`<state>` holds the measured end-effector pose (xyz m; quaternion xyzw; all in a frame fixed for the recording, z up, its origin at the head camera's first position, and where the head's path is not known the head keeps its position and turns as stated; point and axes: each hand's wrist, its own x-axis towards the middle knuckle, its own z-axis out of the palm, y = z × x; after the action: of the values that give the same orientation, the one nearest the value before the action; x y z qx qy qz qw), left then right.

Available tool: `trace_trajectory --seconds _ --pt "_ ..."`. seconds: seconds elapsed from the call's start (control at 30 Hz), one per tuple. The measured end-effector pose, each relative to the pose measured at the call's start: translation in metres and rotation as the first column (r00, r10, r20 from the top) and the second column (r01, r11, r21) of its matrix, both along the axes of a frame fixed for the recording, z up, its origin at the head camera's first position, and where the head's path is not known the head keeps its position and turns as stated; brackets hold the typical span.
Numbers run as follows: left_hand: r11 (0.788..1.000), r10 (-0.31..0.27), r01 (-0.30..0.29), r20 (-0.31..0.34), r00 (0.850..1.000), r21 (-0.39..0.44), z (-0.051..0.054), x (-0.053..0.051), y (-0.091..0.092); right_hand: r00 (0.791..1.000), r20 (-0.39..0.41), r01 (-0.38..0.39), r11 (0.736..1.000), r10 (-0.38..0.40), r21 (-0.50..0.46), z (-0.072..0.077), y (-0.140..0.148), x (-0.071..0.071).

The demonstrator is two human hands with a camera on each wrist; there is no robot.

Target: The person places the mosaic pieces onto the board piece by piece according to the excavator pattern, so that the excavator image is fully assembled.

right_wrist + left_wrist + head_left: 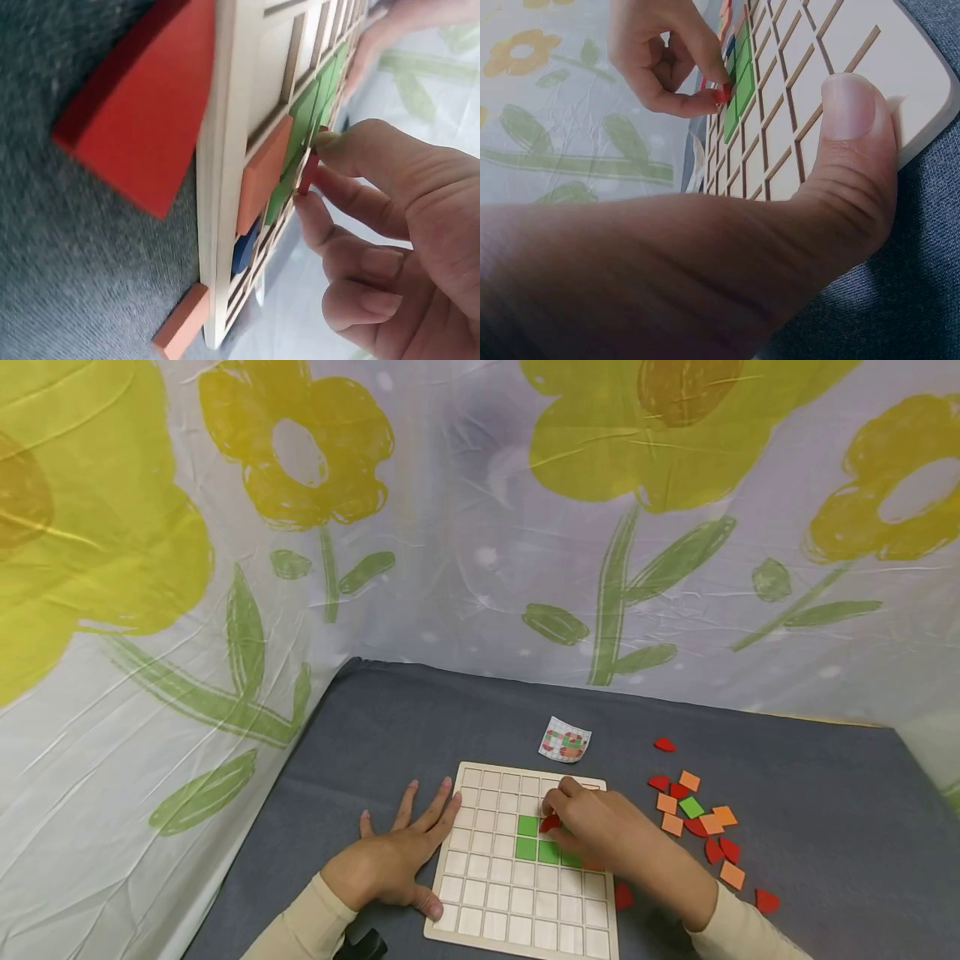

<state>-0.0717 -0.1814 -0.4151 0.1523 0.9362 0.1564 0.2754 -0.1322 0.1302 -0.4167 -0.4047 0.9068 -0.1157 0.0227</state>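
Observation:
A wooden grid board (487,889) lies on the dark cloth, with several green square tiles (527,849) and an orange tile (264,176) set in its cells. A blue piece (244,247) sits in a cell beside the orange one. My right hand (600,827) pinches a red quarter-round tile (551,823) between thumb and fingertips, just over the grid next to the green tiles. Spread out at the board's left edge, my left hand (397,856) rests its thumb (855,142) on the frame and holds no piece.
Loose red and orange tiles and one green tile (691,807) lie scattered right of the board. A red tile (142,112) lies close by its right edge. Behind the board is a small printed pattern card (565,740). A black object (363,946) shows near my left wrist.

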Motion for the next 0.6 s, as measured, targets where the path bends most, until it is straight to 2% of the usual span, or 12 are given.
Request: trace_trajectory --seconds 0.6 --pt "1.0 0.007 -0.007 0.0 1.0 0.006 -0.0008 0.0007 0.0004 0.999 -0.043 -0.012 0.999 0.014 0.044 -0.0008 -0.0018 0.0024"
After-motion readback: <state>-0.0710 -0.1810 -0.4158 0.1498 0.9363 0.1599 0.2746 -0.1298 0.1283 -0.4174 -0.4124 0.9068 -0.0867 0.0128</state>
